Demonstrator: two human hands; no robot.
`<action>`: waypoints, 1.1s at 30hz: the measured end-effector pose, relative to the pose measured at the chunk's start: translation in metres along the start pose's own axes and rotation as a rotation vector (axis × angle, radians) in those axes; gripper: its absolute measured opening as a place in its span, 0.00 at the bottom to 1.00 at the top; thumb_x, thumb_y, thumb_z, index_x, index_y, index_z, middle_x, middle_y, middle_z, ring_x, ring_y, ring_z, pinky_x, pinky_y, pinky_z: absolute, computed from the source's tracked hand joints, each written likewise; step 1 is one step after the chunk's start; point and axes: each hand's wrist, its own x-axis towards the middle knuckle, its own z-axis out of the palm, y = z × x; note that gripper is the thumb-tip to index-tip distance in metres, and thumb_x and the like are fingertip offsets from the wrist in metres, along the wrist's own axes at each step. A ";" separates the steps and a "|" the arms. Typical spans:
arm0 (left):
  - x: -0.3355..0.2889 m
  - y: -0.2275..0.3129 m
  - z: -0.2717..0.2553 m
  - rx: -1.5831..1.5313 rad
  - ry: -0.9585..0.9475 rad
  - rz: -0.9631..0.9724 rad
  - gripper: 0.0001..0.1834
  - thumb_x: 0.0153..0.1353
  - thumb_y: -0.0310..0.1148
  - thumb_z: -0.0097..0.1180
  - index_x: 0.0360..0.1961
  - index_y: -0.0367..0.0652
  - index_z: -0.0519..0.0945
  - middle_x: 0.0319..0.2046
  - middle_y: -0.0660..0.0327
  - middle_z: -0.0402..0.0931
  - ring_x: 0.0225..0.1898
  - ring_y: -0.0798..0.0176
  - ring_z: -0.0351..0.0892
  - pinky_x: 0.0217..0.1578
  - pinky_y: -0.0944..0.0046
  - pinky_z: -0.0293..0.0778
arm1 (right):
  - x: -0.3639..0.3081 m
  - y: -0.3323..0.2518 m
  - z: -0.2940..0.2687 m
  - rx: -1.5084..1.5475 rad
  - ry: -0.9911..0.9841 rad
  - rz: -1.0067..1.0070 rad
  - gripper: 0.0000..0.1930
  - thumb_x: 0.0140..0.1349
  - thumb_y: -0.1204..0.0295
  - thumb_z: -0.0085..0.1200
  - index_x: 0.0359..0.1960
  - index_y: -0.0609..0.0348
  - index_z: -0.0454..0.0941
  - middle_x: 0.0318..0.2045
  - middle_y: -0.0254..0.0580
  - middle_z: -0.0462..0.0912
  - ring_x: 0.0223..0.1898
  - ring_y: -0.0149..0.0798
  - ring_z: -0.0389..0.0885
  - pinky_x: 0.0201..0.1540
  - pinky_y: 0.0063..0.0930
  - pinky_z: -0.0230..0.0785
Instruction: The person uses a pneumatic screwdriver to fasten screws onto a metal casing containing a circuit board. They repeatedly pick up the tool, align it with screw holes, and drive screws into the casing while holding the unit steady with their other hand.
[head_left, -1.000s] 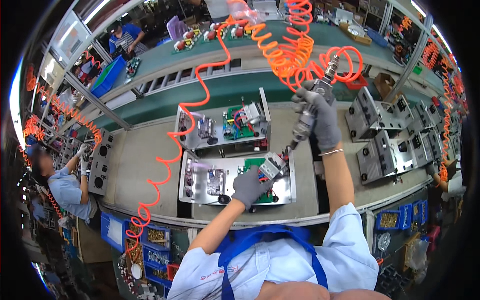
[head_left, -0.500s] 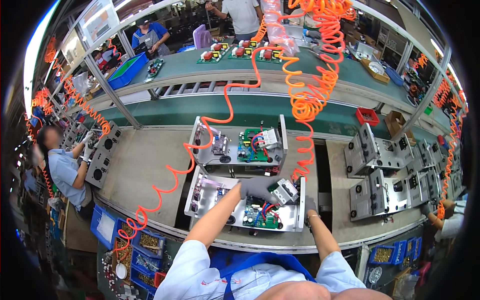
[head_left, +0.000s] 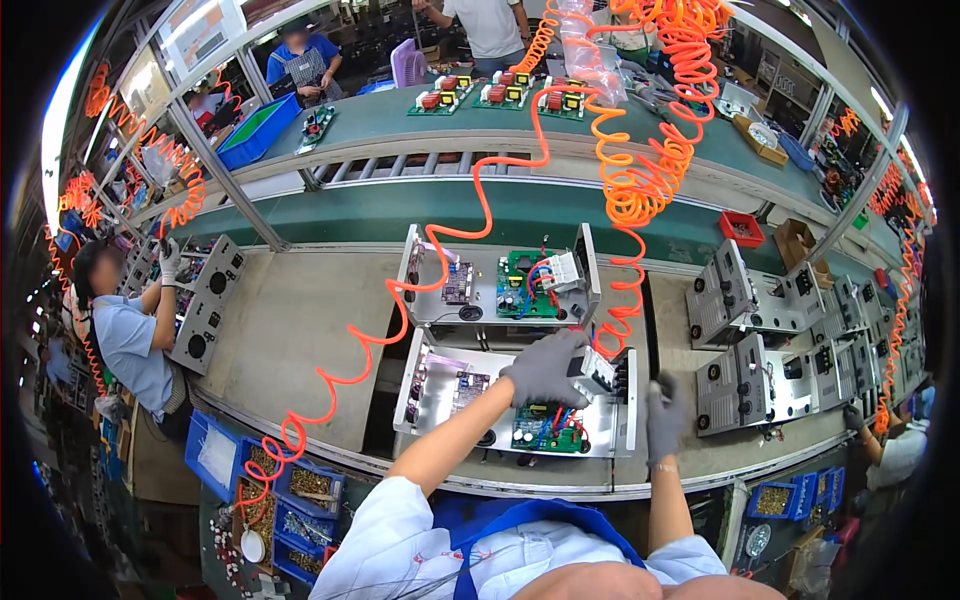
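Note:
In the nearer open metal chassis, my left hand, in a grey glove, is closed on a light-grey circuit breaker, tilted close to the right end panel. Below it is a green circuit board with red and blue wires; my left hand and forearm cover part of the chassis. My right hand, also gloved, is raised just outside that panel, apart from the breaker. Its fingers are blurred, and whether they hold anything is unclear. A second chassis with a similar board and breaker stands just behind.
Coiled orange air hoses hang overhead; one crosses left over both chassis. Grey machine housings stand at right. Blue bins of small metal parts are at lower left. A co-worker works at left; a green conveyor runs behind.
My right hand has come out from behind the right end panel and up beside it. My left hand has turned the breaker more upright. The whole view has shifted slightly.

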 end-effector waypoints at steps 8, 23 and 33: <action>-0.068 0.013 0.012 -0.096 0.542 -0.086 0.49 0.37 0.40 0.75 0.58 0.39 0.60 0.51 0.49 0.64 0.51 0.49 0.73 0.49 0.55 0.74 | -0.086 -0.149 0.032 -0.040 -0.380 -0.098 0.19 0.63 0.70 0.54 0.54 0.63 0.72 0.33 0.43 0.78 0.30 0.30 0.73 0.35 0.25 0.68; -0.093 -0.023 0.017 -1.006 0.229 0.022 0.56 0.39 0.34 0.77 0.68 0.51 0.53 0.61 0.56 0.61 0.61 0.58 0.66 0.57 0.54 0.70 | -0.108 -0.128 0.063 0.250 -0.456 0.086 0.17 0.71 0.62 0.44 0.46 0.65 0.74 0.28 0.30 0.72 0.31 0.24 0.65 0.33 0.19 0.61; -0.060 0.002 0.023 -0.438 0.325 0.045 0.50 0.39 0.39 0.74 0.65 0.47 0.60 0.57 0.52 0.64 0.58 0.52 0.68 0.58 0.55 0.68 | -0.113 -0.108 0.065 0.823 -0.380 0.413 0.14 0.73 0.56 0.40 0.42 0.53 0.70 0.23 0.23 0.65 0.19 0.18 0.56 0.20 0.14 0.48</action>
